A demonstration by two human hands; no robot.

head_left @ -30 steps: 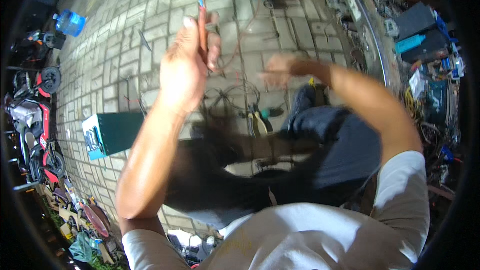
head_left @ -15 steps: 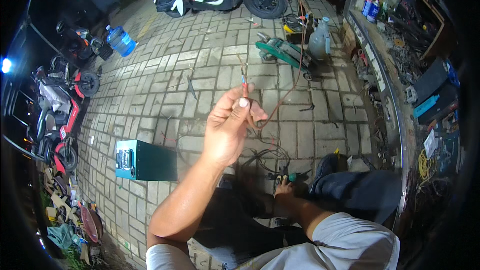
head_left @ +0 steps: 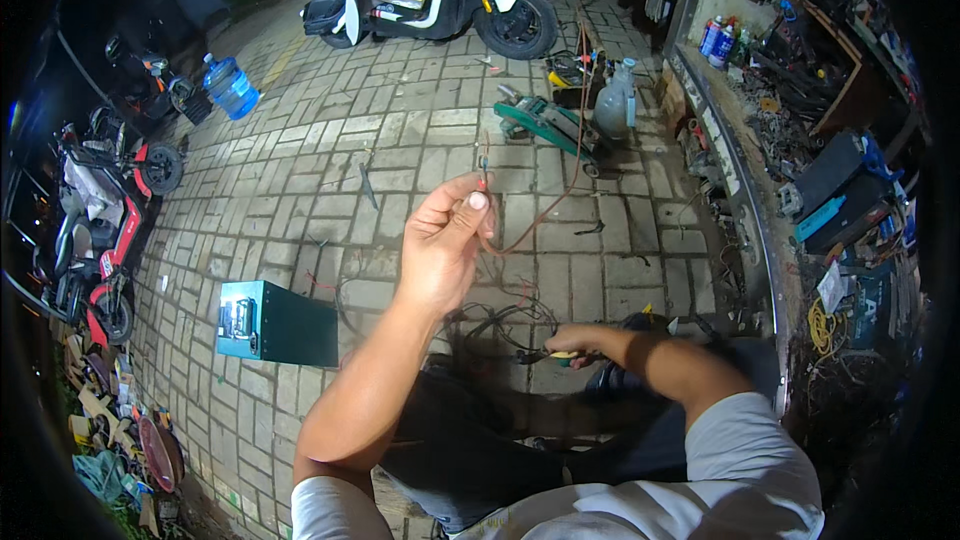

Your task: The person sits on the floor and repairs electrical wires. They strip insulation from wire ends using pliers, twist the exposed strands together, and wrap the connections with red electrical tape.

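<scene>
My left hand (head_left: 442, 245) is raised in the middle, thumb and fingers pinching a reddish-brown cable (head_left: 548, 212) close to its end. Above the fingertips the end shows a red part, a dark part and thin strands pointing upward. From there the cable loops right and runs away past a green machine. Low down, my right hand (head_left: 583, 339) is closed around a tool with a yellow and green handle (head_left: 564, 354); its working end is too dark to make out. Black cables (head_left: 497, 318) lie coiled on the paving beside that hand.
A teal metal box (head_left: 300, 325) stands at left. Farther off are the green machine (head_left: 545, 125), a grey bottle (head_left: 613, 105), a blue water jug (head_left: 231, 88) and a white scooter (head_left: 425, 15). Red scooters (head_left: 122, 225) line the left; a cluttered ledge (head_left: 735, 165) runs along the right.
My right hand has come up from the ground, now holding the yellow-green handled tool. My left hand still pinches the cable, slightly farther left in view. The whole view has shifted a little.
</scene>
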